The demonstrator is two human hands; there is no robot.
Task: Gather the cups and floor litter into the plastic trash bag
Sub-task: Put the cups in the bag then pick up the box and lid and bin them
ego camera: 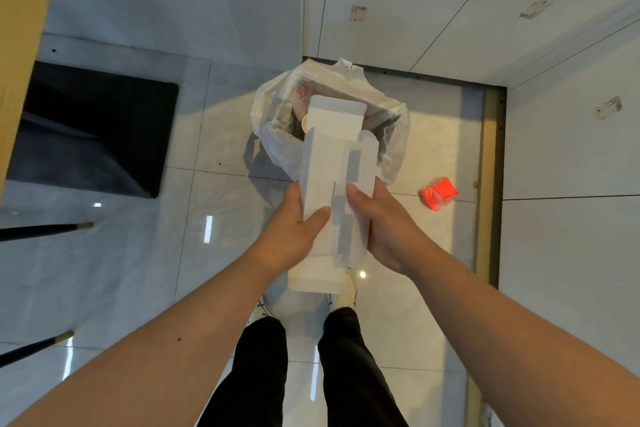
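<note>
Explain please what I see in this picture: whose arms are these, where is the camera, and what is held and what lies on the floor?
There is no machine here. A person wears one camera on the head, so the single picture looks down along their own arms, legs and shoes. The left hand and the right hand grip together a long flattened white carton, whose far end points into the open white plastic trash bag standing on the tiled floor. Something round, perhaps a cup, shows inside the bag, but I cannot tell for sure. To the right of the bag lies a small crumpled red wrapper, not yet picked up. At the left are a dark chair base and two thin dark legs.
</note>
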